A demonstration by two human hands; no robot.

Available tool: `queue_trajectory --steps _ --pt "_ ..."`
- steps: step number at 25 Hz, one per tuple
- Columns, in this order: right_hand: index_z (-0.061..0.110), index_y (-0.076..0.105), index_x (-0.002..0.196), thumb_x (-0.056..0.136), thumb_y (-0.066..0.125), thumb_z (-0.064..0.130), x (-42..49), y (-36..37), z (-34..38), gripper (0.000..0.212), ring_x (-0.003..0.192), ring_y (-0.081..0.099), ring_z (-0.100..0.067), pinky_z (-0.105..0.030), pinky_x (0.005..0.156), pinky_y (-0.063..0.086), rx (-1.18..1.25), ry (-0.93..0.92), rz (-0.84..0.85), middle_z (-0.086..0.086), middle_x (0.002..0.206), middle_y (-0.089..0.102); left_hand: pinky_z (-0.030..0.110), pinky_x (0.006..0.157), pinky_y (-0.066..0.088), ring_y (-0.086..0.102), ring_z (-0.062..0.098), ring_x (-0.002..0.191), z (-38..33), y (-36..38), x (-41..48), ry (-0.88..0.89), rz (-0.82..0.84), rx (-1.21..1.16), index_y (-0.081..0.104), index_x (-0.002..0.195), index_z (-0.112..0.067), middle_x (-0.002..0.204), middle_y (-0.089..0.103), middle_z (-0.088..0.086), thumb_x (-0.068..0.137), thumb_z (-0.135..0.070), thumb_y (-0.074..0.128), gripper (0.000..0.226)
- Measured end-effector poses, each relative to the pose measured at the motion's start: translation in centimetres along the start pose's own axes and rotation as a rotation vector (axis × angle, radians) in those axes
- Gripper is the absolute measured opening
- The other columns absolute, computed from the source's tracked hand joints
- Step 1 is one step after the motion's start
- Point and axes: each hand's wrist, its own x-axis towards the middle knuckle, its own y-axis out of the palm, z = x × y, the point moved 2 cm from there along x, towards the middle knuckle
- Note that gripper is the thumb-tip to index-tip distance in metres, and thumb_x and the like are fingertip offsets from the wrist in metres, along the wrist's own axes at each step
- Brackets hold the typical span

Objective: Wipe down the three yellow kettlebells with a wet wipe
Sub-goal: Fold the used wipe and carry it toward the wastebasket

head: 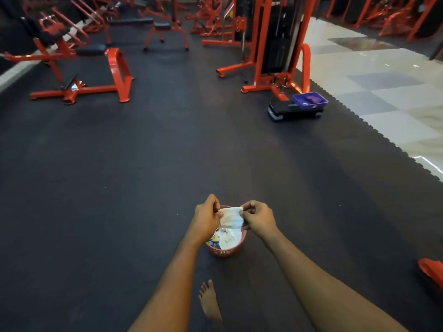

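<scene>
Both arms stretched forward and down, forearms bare, hands meeting over one small pink plastic basket (224, 252) on the dark rubber floor mat (143, 176).

Left hand (207, 218): knuckles up, fingers curled, thumb and forefinger pinched on the left edge of one white wet wipe (232, 218). Right hand (257, 218): same pose, mirrored, pinched on the wipe's right edge. Wipe is pulled out between the two hands, hanging just above the basket's mouth. Neither hand touches the basket as far as I can tell.

Basket holds white crumpled material and something blue-and-yellow; can't tell what it is.

One bare foot (209, 301) on the mat, below the basket, between the forearms.

Yellow kettlebells: none in view, count zero.

Background: several red steel gym machines with black pads, far left (79, 89) through top centre; exact count unclear. One red cable tower (275, 44) right of centre. Next to its base, one black step platform (293, 112) with one purple plastic tray (309, 100) resting on its right end. Pale tiled floor (383, 92) at far right, bordering the mat's toothed edge. One red object (431, 270) cut off at the lower right edge.
</scene>
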Motion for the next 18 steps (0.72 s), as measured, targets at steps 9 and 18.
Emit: queue_trajectory --steps 9,18 --pt "0.009 0.064 0.085 0.083 0.057 -0.002 18.0 8.5 -2.3 0.014 0.056 0.068 -0.021 -0.031 0.057 0.059 -0.11 0.258 0.028 -0.011 0.077 0.069 0.011 0.057 0.039 0.05 0.006 0.061 10.9 2.7 16.7 -0.177 0.151 -0.003 0.06 0.086 -0.013 0.07 0.055 -0.01 0.083 0.004 0.057 0.018" --pt "0.012 0.064 0.122 0.082 0.061 0.006 26.8 13.2 -15.6 0.04 0.102 0.066 -0.022 -0.031 0.091 0.052 -0.249 0.418 0.122 -0.006 0.112 0.069 0.019 0.085 0.043 0.062 0.021 0.1 22.0 13.4 21.7 -0.382 0.288 0.045 0.06 0.12 -0.013 0.116 0.063 0.007 0.083 -0.005 0.06 0.038"
